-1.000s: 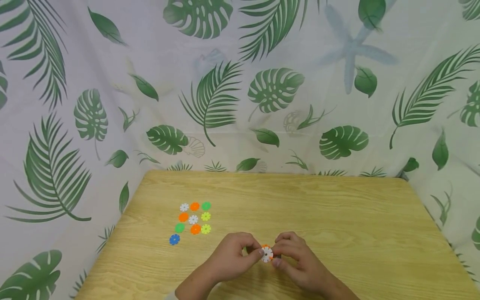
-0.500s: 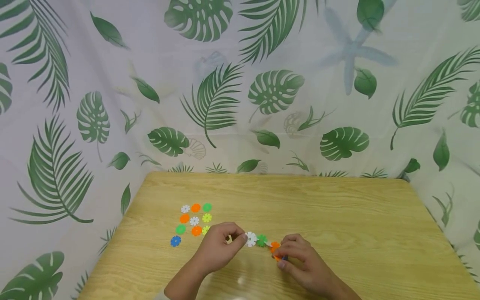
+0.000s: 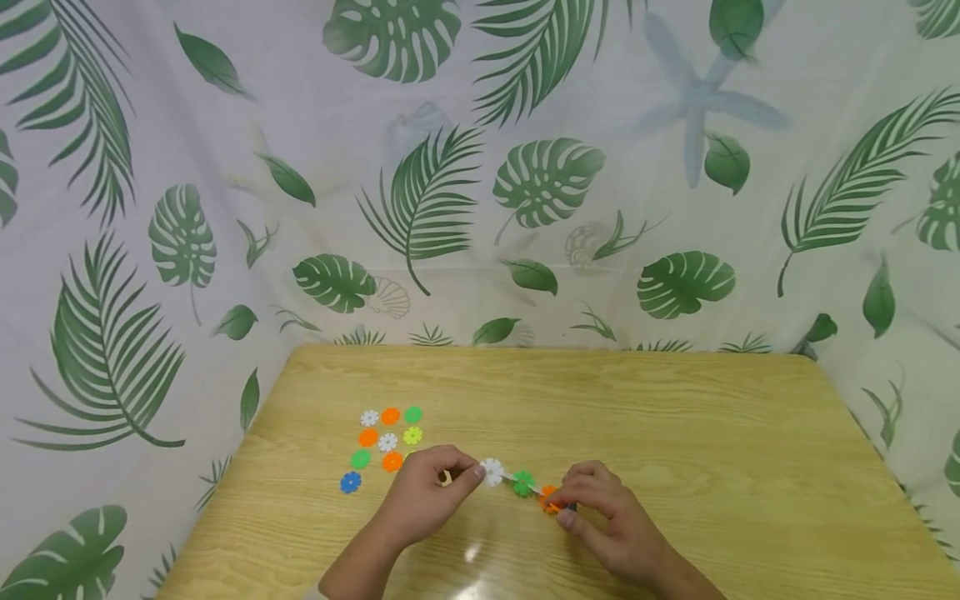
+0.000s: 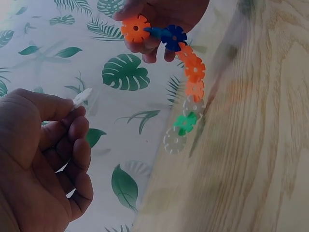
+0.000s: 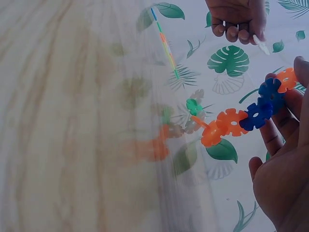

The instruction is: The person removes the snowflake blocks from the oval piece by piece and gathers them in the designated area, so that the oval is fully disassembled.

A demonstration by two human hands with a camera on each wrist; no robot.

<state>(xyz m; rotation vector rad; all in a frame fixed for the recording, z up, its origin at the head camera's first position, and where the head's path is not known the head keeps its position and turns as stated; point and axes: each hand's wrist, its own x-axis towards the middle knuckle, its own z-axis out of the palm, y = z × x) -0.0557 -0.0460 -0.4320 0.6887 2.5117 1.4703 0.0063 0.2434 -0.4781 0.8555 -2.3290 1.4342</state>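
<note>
My left hand (image 3: 431, 492) pinches a white notched flower-shaped disc (image 4: 83, 98) between thumb and index finger, seen nearly edge-on in the left wrist view. My right hand (image 3: 618, 529) grips one end of a chain of interlocked discs by an orange disc (image 4: 135, 28). Along the chain come blue discs (image 5: 259, 114), several orange discs (image 5: 232, 122), a white one, a green disc (image 4: 185, 123) and a white end disc (image 4: 175, 140). In the left wrist view the pinched disc is apart from that end. Part of the chain is hidden by my right fingers in the head view.
Loose discs lie in rows on the wooden table (image 3: 675, 425) to the left: white, orange (image 3: 391, 416), green (image 3: 413, 414), yellow (image 3: 412, 435) and blue (image 3: 350, 482). My left hand partly covers a yellow one. A leaf-patterned cloth (image 3: 450, 308) hangs behind the table.
My left hand has moved left and slightly away from me with the white disc, widening the gap between the hands. The chain's green disc has come into sight. My right hand has shifted slightly right.
</note>
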